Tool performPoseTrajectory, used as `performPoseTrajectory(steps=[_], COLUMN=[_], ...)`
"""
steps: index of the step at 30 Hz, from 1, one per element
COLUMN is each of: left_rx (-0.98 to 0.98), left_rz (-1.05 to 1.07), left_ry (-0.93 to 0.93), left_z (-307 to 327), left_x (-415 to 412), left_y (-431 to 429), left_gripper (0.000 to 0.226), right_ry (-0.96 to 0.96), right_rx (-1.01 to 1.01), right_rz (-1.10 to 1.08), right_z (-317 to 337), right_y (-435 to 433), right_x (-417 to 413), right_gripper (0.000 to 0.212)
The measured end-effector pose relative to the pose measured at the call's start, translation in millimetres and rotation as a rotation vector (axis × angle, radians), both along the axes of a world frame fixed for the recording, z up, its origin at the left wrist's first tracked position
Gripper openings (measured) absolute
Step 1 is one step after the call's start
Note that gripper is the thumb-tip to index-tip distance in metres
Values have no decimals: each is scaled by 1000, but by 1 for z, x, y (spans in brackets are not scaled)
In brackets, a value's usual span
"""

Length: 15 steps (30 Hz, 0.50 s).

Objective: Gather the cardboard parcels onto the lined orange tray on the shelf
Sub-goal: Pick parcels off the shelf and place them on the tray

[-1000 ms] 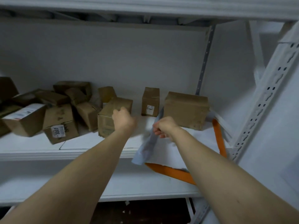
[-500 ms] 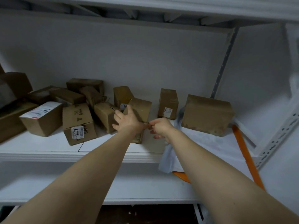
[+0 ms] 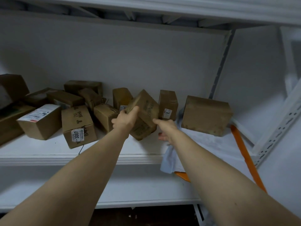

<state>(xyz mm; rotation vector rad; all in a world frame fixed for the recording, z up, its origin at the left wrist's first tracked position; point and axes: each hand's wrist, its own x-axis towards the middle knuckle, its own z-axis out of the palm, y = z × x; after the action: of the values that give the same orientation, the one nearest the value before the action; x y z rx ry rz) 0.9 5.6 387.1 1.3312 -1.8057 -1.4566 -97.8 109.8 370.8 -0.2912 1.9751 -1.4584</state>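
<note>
Holding a tilted cardboard parcel in my left hand, I have my thumb over its upper left edge and my fingers clamped on its near face, so the box sits cocked with one bottom corner pointing down at the shelf. My right hand sits just beside the parcel's lower right edge, fingers loosely curled and clamped on nothing that I can see; whether it touches the cardboard I cannot tell. To do this step well, I judge I should bring that right hand under the low corner, level the box, then carry it rightward and set it down flat rather than drop it. Just right of my right hand lies the pale liner spread over the orange tray, whose rim shows along the right side and at the front corner. One large parcel already rests at the tray's back. An upright parcel stands just behind my right hand, and the remaining parcels lie heaped well to the left.
</note>
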Motion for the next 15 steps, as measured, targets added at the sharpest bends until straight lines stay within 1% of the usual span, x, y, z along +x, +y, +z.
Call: performPoseTrajectory(steps=[3, 4, 6, 7, 9, 11, 13, 14, 15], left_rx=[216, 266, 328, 358, 396, 412, 380, 342, 295], left_rz=[20, 4, -65, -96, -144, -191, -173, -147, -128], left_ry=[178, 220, 320, 358, 370, 338, 236, 177, 149], left_z=[-1, 0, 6, 6, 3, 5, 4, 3, 4], left_x=[-1, 0, 3, 3, 1, 3, 3, 4, 4], left_y=[5, 9, 19, 22, 24, 28, 29, 29, 31], left_gripper=[90, 85, 61, 51, 40, 36, 39, 39, 33], right_ry=[-173, -220, -286, -310, -338, -318, -221, -146, -53], right_rx=[-84, -110, -161, -185, -233, -281, -337, -351, -337], right_rz=[-1, 12, 62, 85, 109, 84, 17, -12, -35], right_z=[2, 3, 3, 4, 6, 7, 5, 5, 5], right_y=[11, 14, 19, 22, 27, 31, 32, 32, 32], right_x=[-1, 0, 2, 3, 5, 4, 0, -2, -3], right_gripper=[81, 86, 93, 93, 87, 75, 66, 67, 74])
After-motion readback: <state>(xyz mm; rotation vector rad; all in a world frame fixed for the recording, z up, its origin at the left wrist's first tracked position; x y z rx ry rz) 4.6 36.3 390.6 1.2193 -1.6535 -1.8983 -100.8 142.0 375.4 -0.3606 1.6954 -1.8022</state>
